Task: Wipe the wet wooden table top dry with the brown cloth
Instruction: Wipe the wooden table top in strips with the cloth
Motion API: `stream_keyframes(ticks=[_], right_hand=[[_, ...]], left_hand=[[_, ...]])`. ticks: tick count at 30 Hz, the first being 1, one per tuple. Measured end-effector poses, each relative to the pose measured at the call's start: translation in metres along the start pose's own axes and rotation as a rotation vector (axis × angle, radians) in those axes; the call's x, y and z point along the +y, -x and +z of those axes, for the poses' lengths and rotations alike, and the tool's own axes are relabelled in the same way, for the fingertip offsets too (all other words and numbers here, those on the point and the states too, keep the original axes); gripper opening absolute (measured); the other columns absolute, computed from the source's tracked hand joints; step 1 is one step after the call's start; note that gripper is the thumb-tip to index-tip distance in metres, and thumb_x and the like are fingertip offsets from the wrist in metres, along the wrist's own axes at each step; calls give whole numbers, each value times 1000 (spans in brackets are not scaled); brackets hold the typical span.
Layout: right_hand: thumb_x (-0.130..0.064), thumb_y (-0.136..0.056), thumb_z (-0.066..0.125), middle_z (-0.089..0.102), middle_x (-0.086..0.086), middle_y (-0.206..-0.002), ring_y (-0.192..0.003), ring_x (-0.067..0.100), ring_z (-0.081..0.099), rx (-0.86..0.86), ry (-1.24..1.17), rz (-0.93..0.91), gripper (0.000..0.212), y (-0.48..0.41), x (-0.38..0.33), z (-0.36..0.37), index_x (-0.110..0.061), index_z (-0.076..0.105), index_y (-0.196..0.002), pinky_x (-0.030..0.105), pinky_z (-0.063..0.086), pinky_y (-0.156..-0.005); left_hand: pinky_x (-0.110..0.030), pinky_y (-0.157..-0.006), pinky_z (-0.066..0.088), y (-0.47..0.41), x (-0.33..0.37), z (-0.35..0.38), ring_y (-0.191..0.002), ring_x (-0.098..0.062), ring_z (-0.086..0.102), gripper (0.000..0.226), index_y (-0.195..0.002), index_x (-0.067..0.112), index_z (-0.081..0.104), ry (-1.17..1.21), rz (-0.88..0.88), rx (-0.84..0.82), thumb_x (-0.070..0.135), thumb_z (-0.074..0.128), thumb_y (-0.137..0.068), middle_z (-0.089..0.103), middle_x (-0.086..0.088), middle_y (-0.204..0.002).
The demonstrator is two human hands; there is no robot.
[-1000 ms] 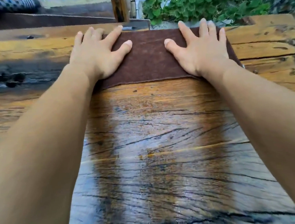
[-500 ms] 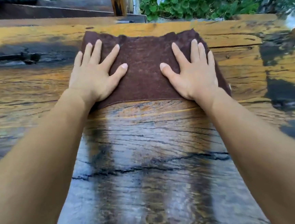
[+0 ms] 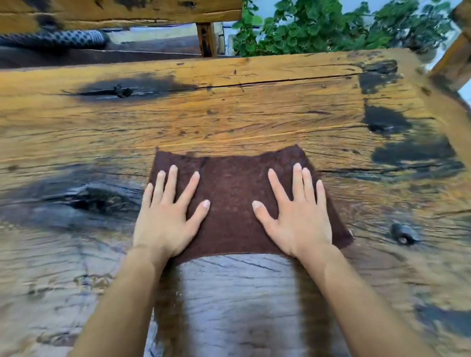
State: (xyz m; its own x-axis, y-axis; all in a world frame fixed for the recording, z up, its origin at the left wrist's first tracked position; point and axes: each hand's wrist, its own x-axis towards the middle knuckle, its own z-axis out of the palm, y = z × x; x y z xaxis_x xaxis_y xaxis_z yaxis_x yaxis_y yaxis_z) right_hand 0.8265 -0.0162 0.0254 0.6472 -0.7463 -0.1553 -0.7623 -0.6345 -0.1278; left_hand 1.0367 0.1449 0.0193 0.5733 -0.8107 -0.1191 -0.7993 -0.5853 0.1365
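The brown cloth point(image 3: 231, 204) lies spread flat on the wooden table top point(image 3: 222, 108), near its middle. My left hand point(image 3: 169, 221) presses palm-down on the cloth's left part, fingers spread. Palm-down on the right part is my right hand point(image 3: 297, 215), its fingers also apart. Neither hand grips the cloth; both lie flat on top of it. The wood between my forearms, nearer than the cloth, shines wet and reflects my arms point(image 3: 239, 306). The boards beyond the cloth look yellow-brown with dark patches.
A wooden bench back point(image 3: 99, 8) and a patterned cushion point(image 3: 68, 39) stand beyond the table's far edge. Green plants point(image 3: 329, 25) grow at the back right. A wooden chair part point(image 3: 468, 52) sits by the right edge. A dark knot point(image 3: 401, 233) marks the wood to the right of the cloth.
Both hands have dragged the cloth from the table's far edge toward me, to about the middle. More of the far boards now shows beyond it.
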Motion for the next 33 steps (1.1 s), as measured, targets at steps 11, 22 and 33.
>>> stream_keyframes(ticks=[11,22,33], right_hand=[[-77,-95,9,-13,18,-172,-160,30,-17,0,-55,-46,81,181,-9,28,-39,-3,-165,51,-11,-128],[-70,-94,41,30,24,-166,-155,37,30,63,-57,-62,77,313,-10,41,-29,42,-159,57,21,-121],[-70,-93,36,38,22,-164,-149,37,41,210,-93,-42,74,331,-15,48,-29,53,-151,61,33,-117]], left_hand=[[-41,-128,-7,196,5,21,-160,-22,-10,81,-160,51,4,43,-48,-4,82,-13,-87,-8,1,-173],[-45,-125,10,335,14,40,-161,-25,8,66,-162,46,19,58,-70,56,72,21,-102,13,-2,-174],[-50,-123,20,355,19,39,-159,-27,20,68,-159,44,33,103,-111,61,70,35,-97,22,-3,-172]])
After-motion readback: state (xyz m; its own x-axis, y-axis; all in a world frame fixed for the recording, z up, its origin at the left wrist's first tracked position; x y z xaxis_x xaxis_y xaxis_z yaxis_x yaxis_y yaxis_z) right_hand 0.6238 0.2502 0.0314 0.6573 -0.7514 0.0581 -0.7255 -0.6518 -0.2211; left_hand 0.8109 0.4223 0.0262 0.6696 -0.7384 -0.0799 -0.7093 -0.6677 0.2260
